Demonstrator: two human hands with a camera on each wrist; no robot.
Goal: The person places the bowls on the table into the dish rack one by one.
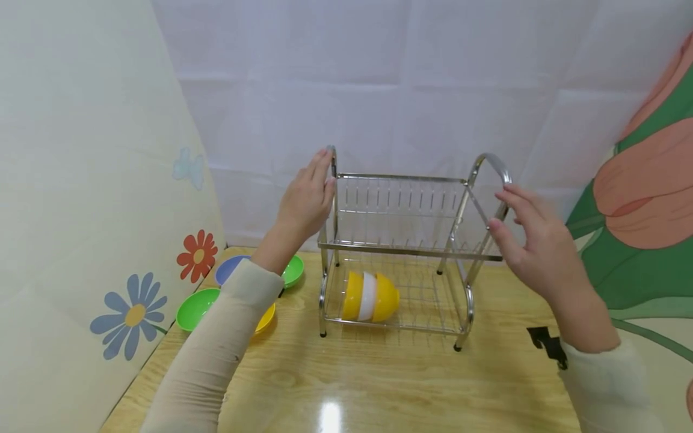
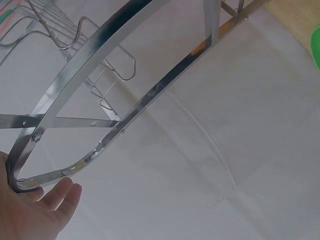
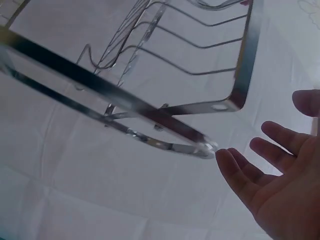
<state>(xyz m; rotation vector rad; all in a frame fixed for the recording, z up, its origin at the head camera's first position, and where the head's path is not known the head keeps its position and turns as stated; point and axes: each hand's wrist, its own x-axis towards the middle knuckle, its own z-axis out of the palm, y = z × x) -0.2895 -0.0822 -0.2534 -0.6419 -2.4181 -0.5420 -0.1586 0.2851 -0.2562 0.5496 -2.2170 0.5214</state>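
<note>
A two-tier metal dish rack (image 1: 406, 249) stands on the wooden table. On its lower tier, yellow and white bowls (image 1: 368, 296) lie nested on their sides. My left hand (image 1: 308, 195) rests against the top of the rack's left side frame, its fingers fairly straight; in the left wrist view, the curved tube (image 2: 65, 95) meets this hand between thumb and fingers. At the right side frame, my right hand (image 1: 541, 243) is spread, with thumb and fingers apart. The right wrist view shows a fingertip right at the bend of the tube (image 3: 150, 117), with nothing held in the palm.
Left of the rack, partly behind my left arm, are green bowls (image 1: 195, 310), a blue bowl (image 1: 230, 269) and a yellow bowl (image 1: 265, 319). A black strap with a buckle (image 1: 549, 346) lies at the right. White sheeting (image 1: 346, 78) hangs behind the rack.
</note>
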